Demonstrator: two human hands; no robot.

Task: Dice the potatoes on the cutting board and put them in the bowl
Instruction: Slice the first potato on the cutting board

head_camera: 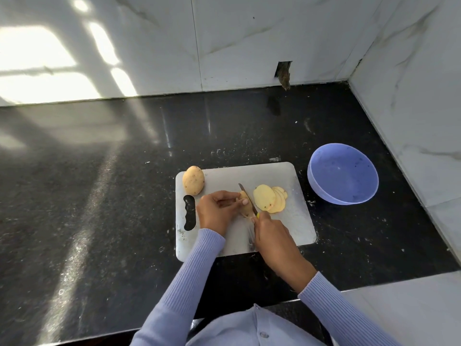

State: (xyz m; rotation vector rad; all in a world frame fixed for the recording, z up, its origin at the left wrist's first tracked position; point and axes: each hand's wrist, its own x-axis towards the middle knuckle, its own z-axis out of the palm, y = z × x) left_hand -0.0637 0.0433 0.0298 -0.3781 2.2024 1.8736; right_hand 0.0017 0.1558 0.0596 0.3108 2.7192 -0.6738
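Left hand pinching potato (long axis near-far), right hand gripping knife.

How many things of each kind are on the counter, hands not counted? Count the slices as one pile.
Whole potato: 1
Potato being cut: 1
Pile of slices: 1
Knife: 1
Cutting board: 1
Bowl: 1
Total: 6

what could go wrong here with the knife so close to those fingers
The left hand pinches a small potato end right beside the knife held by the right hand; a slip could nick a fingertip. The whole potato sits at the cutting board corner and might roll off.
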